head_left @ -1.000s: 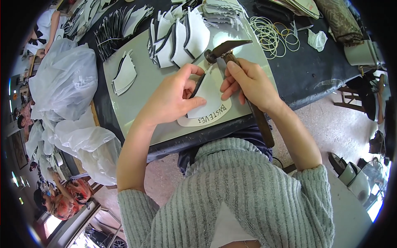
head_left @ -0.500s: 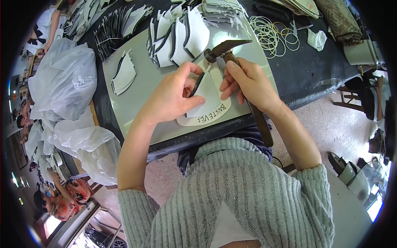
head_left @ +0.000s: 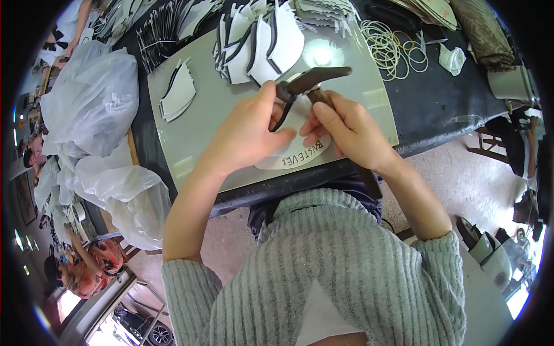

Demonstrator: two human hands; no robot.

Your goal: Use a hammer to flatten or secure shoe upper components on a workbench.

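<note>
My right hand (head_left: 353, 126) grips a hammer (head_left: 318, 78) by its wooden handle, close to the dark metal head. The handle slants down past the table's front edge. Between the thumb and fingers of my left hand (head_left: 247, 134) is the black edge of a white cut piece (head_left: 295, 118). The hammer's blunt face is right by the left fingertips and that black edge; whether it touches cannot be made out. Under both hands lies a pale rounded template (head_left: 284, 163) with dark lettering, partly covered by the piece and my fingers.
A greenish-grey board (head_left: 199, 132) lies on the black table (head_left: 444, 106). Black-edged white pieces (head_left: 277, 43) stand stacked at its far side, with a smaller stack (head_left: 178, 92) at left. Cords (head_left: 389, 51) lie right, beside crumpled white paper (head_left: 452, 59). Plastic bags (head_left: 86, 98) bulge at left.
The hammer head has come down closer to my left fingertips, hiding more of the black edge. Both hands have closed in slightly, and the whole view has shifted a little.
</note>
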